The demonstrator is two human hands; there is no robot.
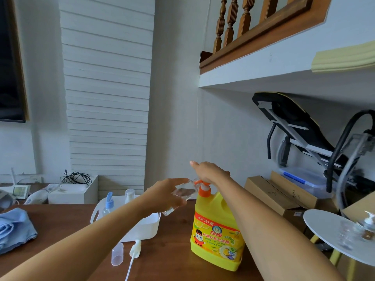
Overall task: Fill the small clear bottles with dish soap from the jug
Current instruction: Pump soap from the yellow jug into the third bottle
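Note:
A yellow dish soap jug (218, 230) with an orange pump stands on the wooden table. My right hand (211, 172) presses flat on the pump head, its fingers straight. My left hand (164, 194) holds a small clear bottle (179, 196), tilted, with its mouth at the orange spout (195, 181). On the table in front lie a clear cap (117, 254) and a white pump top with its tube (134, 249).
A white basket (142, 230) left of the jug holds a blue-capped bottle (108, 205) and another small bottle (129, 195). A blue cloth (14, 228) lies at the far left. At the right, a white round stand (328, 236) carries several clear bottles. Cardboard boxes (274, 193) stand behind.

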